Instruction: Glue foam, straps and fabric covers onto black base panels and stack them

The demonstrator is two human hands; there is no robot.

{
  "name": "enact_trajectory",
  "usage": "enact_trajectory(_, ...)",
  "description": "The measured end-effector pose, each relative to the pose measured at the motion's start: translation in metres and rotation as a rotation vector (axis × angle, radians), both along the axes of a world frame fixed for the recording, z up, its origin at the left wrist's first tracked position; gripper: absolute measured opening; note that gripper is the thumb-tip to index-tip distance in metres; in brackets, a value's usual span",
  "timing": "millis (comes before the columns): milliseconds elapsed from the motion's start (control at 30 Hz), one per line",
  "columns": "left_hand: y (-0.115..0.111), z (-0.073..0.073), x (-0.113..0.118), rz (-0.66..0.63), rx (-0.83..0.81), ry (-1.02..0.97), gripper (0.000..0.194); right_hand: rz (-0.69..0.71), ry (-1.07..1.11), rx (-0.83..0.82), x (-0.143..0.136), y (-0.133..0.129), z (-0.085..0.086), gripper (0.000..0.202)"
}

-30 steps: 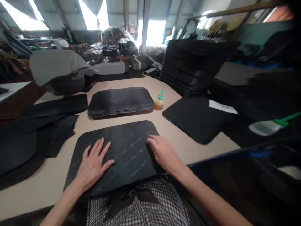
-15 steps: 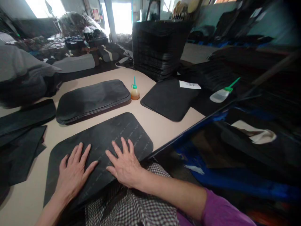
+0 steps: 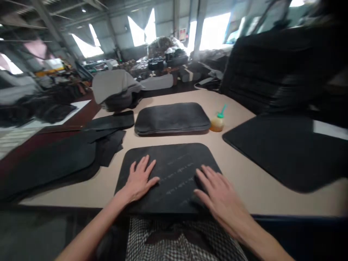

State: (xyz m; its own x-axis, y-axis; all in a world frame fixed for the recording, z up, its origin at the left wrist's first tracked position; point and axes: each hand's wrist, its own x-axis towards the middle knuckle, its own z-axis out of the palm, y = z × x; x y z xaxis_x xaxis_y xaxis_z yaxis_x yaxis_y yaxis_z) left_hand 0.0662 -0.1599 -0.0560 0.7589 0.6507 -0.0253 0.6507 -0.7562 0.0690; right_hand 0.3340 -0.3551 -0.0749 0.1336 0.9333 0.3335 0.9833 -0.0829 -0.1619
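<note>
In front of me a black sheet with rounded corners and faint printed lettering (image 3: pixel 174 163) lies flat at the table's near edge. My left hand (image 3: pixel 140 181) rests on its left part, fingers spread. Over its right part is my right hand (image 3: pixel 217 190), fingers stretched out and slightly blurred; whether it touches the sheet I cannot tell. Neither hand grips anything. Just beyond lies a stack of similar black sheets (image 3: pixel 172 117). To the right of that stack stands a small bottle with a green spout (image 3: pixel 217 123), holding amber liquid.
On the right lie black sheets (image 3: pixel 277 148) with a white paper (image 3: pixel 330 129), before a tall dark stack (image 3: pixel 272 69). Dark pieces (image 3: pixel 59 156) cover the left side of the beige table (image 3: pixel 241 174). A grey-draped pile (image 3: pixel 114 87) stands behind.
The view has swung left, showing more of the left side. My right hand has shifted toward the sheet's right edge, farther from my left hand, which stays on the sheet.
</note>
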Motion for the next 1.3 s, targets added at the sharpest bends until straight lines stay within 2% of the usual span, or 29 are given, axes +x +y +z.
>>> enact_trajectory(67,0.004,0.011,0.016,-0.006,-0.055,-0.044,0.076,0.009,-0.032,0.068,0.032,0.029,0.002,0.068)
enact_trajectory(133,0.01,0.016,0.033,-0.023,-0.075,-0.112,0.081,0.043,-0.054,0.087,0.057,0.062,-0.002,0.07)
enact_trajectory(233,0.021,0.008,0.051,-0.01,-0.089,-0.167,0.087,0.117,-0.079,0.045,0.079,0.097,-0.022,0.072)
enact_trajectory(300,0.03,-0.002,0.048,0.015,-0.066,-0.166,0.088,0.154,-0.093,0.024,0.085,0.105,-0.039,0.075)
enact_trajectory(367,0.04,-0.011,0.033,0.036,-0.026,-0.152,0.087,0.165,-0.102,0.013,0.09,0.106,-0.052,0.078)
enact_trajectory(433,0.05,-0.016,0.007,0.064,0.007,-0.133,0.084,0.163,-0.099,-0.005,0.093,0.104,-0.059,0.078)
enact_trajectory(567,0.066,-0.016,-0.05,0.154,-0.005,-0.073,0.078,0.16,-0.08,-0.036,0.095,0.104,-0.057,0.08)
enact_trajectory(633,0.067,-0.011,-0.07,0.199,-0.006,-0.044,0.076,0.155,-0.082,-0.048,0.096,0.106,-0.054,0.082)
enact_trajectory(700,0.056,-0.005,-0.079,0.267,0.048,-0.039,0.074,0.136,-0.067,-0.059,0.094,0.107,-0.049,0.082)
enact_trajectory(767,0.034,0.002,-0.075,0.291,0.107,-0.065,0.074,0.091,-0.049,-0.041,0.086,0.103,-0.041,0.082)
enact_trajectory(800,0.019,0.004,-0.07,0.264,0.116,-0.085,0.074,0.072,-0.05,-0.017,0.079,0.098,-0.036,0.082)
enact_trajectory(867,-0.014,0.004,-0.057,0.127,0.089,-0.117,0.074,0.074,-0.08,0.04,0.059,0.082,-0.028,0.08)
enact_trajectory(933,-0.043,-0.002,-0.049,-0.008,0.07,-0.108,0.075,0.148,-0.125,0.057,0.036,0.062,-0.024,0.076)
enact_trajectory(1033,-0.067,-0.015,-0.053,-0.018,0.091,-0.085,0.076,0.204,-0.167,0.001,0.018,0.037,-0.027,0.069)
enact_trajectory(1100,-0.071,-0.02,-0.065,-0.003,0.08,-0.074,0.077,0.181,-0.175,-0.033,0.023,0.027,-0.032,0.067)
enact_trajectory(1167,-0.069,-0.018,-0.079,-0.013,0.035,-0.081,0.073,0.138,-0.166,-0.044,0.041,0.023,-0.036,0.067)
enact_trajectory(1233,-0.059,-0.008,-0.088,0.01,-0.03,-0.124,0.059,0.082,-0.13,-0.031,0.065,0.027,-0.039,0.068)
enact_trajectory(1300,-0.037,0.006,-0.089,0.06,-0.113,-0.19,0.047,0.032,-0.053,-0.015,0.09,0.042,-0.036,0.07)
